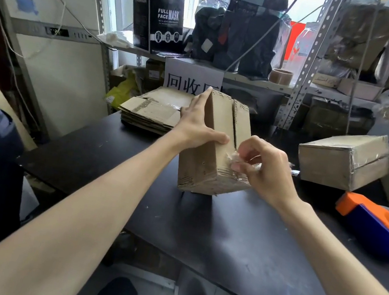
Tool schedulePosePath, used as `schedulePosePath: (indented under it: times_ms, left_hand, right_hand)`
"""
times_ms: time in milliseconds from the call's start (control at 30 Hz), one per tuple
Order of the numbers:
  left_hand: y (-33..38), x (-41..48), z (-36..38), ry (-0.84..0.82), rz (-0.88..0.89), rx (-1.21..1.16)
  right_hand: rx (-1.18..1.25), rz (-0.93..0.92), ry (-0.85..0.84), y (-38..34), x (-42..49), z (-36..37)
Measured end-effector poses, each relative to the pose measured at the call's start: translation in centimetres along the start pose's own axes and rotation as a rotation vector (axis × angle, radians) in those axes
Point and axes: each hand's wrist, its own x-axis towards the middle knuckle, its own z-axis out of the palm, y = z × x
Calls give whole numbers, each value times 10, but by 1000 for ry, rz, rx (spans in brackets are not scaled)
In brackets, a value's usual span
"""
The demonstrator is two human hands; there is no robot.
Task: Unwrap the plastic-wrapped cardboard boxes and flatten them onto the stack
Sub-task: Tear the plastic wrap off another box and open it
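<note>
Mid-bench (223, 243), your left hand (200, 125) braces flat against the box (210, 168) as your right hand (269, 172) pinches loose plastic wrap (234, 160); a sharp tug could tip it.

Our left fingertips (207, 93) hide the last character on the sign (190, 75); far right of our right fingers (255, 147), the tape dispenser (377, 226) is cut off.
</note>
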Motion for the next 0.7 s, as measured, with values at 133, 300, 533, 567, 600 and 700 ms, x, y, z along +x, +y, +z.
schedulePosePath:
  times_ms: [133, 300, 533, 567, 600, 700]
  left_hand:
    - [0, 0, 5, 63, -30, 10]
    - [1, 1, 7, 36, -7, -28]
    - [3, 3, 15, 116, -77, 54]
    - [3, 1, 17, 111, -60, 61]
    - [3, -1, 20, 98, -29, 66]
    - [3, -7, 27, 48, 55, 49]
  right_hand:
    - [-12, -20, 43, 1, -4, 6]
    - [62, 144, -330, -2, 12, -14]
    - [-145, 42, 68, 2, 1, -7]
    - [-115, 4, 70, 1, -1, -4]
    - [-86, -30, 51, 3, -1, -2]
    - [-19, -89, -36, 7, 6, -1]
